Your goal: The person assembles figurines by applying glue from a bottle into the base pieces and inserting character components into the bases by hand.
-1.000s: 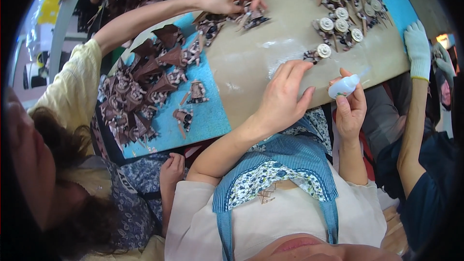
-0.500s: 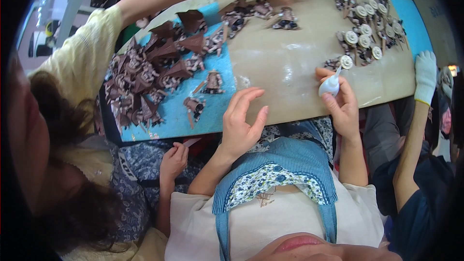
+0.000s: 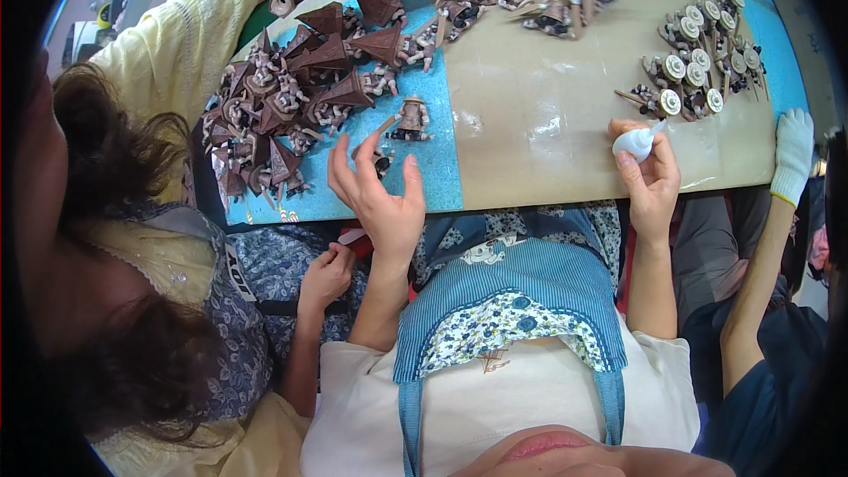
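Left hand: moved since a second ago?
Yes. The left hand pulled back from the tan mat to the near table edge, over the blue part, fingers open and empty.

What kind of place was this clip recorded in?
Probably a small assembly or craft workshop. A shared table holds a heap of brown cone-topped figurines and a batch with white round discs, and the right hand holds a small white squeeze bottle while other people work alongside.

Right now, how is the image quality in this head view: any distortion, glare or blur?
Head view: strong fisheye, the table edge bows and the corners are black; soft glare on the tan sheet; the left hand and white bottle look fairly sharp; hair at the left rim is blurred.
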`<act>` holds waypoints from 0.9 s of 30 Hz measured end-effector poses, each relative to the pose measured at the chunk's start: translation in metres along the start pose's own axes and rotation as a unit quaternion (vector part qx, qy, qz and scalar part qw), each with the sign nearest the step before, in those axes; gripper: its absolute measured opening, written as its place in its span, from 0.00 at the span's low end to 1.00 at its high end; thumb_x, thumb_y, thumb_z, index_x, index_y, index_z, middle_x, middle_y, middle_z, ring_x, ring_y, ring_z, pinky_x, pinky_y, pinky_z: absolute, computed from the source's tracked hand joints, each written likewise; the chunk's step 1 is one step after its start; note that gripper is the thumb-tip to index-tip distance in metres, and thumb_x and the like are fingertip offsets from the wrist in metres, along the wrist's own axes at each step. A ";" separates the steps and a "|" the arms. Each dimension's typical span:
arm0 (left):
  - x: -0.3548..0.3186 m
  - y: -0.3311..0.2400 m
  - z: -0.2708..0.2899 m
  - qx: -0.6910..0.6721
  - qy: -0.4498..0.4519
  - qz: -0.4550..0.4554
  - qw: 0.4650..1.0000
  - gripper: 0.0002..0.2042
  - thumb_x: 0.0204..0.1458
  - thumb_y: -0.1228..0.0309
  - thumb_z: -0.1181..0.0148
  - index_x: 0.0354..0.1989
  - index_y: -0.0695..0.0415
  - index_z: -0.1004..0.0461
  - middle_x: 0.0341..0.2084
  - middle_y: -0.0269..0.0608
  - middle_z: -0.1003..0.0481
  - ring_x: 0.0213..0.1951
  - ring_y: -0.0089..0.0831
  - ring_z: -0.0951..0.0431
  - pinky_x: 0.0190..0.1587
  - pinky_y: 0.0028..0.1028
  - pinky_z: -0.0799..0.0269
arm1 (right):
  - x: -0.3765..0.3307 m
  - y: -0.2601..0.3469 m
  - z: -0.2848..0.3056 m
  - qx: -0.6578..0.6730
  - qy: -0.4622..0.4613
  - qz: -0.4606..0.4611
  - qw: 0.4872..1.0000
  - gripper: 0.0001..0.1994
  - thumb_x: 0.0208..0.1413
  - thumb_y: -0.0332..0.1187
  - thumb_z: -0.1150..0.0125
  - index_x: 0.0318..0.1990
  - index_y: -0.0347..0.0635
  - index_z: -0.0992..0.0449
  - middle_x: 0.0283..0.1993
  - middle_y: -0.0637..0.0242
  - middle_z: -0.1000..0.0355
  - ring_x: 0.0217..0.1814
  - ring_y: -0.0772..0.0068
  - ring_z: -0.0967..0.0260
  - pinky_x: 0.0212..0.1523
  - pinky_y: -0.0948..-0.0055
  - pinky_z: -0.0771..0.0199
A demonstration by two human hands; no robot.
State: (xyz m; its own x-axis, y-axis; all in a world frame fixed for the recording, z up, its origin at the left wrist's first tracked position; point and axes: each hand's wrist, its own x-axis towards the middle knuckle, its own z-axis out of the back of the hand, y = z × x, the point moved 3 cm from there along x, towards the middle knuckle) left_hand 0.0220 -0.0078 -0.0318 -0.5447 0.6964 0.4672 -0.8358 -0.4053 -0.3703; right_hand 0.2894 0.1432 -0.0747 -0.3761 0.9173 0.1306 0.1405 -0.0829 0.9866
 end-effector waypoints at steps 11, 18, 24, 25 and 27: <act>0.001 0.009 -0.024 -0.329 0.027 0.028 0.944 0.25 0.53 0.70 0.39 0.59 0.61 0.38 0.60 0.52 0.38 0.63 0.41 0.41 0.65 0.40 0.49 | -0.002 -0.002 -0.003 -0.001 -0.002 0.038 0.999 0.11 0.54 0.20 0.44 0.45 0.31 0.31 0.46 0.58 0.28 0.49 0.72 0.31 0.54 0.72 0.35; -0.010 0.005 -0.007 -0.175 0.009 0.022 0.984 0.19 0.49 0.76 0.37 0.50 0.63 0.32 0.46 0.45 0.32 0.48 0.33 0.31 0.50 0.30 0.35 | -0.001 -0.001 0.002 -0.007 -0.002 0.066 0.998 0.11 0.54 0.19 0.44 0.45 0.31 0.31 0.46 0.58 0.28 0.48 0.70 0.31 0.53 0.71 0.34; -0.007 0.012 -0.022 -0.212 0.053 -0.047 0.975 0.15 0.46 0.79 0.38 0.43 0.63 0.30 0.39 0.46 0.29 0.40 0.37 0.28 0.43 0.30 0.32 | -0.001 -0.004 0.000 0.030 -0.009 0.052 0.998 0.12 0.53 0.20 0.42 0.46 0.32 0.30 0.44 0.62 0.27 0.46 0.74 0.29 0.51 0.74 0.31; -0.005 0.008 -0.027 -0.217 0.056 -0.053 0.973 0.15 0.46 0.79 0.38 0.43 0.63 0.30 0.39 0.46 0.29 0.40 0.37 0.28 0.43 0.30 0.32 | -0.001 -0.004 0.000 0.026 -0.017 0.055 0.998 0.12 0.53 0.20 0.42 0.46 0.32 0.30 0.44 0.62 0.27 0.46 0.74 0.29 0.51 0.74 0.31; -0.002 -0.001 -0.034 -0.377 0.067 -0.041 0.923 0.14 0.46 0.78 0.38 0.43 0.63 0.30 0.39 0.47 0.29 0.40 0.39 0.28 0.42 0.32 0.32 | 0.000 -0.005 0.000 0.011 -0.001 0.054 0.998 0.12 0.52 0.20 0.41 0.45 0.32 0.30 0.43 0.62 0.27 0.45 0.75 0.29 0.49 0.75 0.30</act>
State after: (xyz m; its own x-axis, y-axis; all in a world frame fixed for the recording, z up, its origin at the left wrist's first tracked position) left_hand 0.0260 0.0108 -0.0596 -0.4262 0.7934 0.4346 -0.5616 0.1445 -0.8147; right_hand 0.2888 0.1438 -0.0794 -0.3559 0.9041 0.2363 0.2012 -0.1727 0.9642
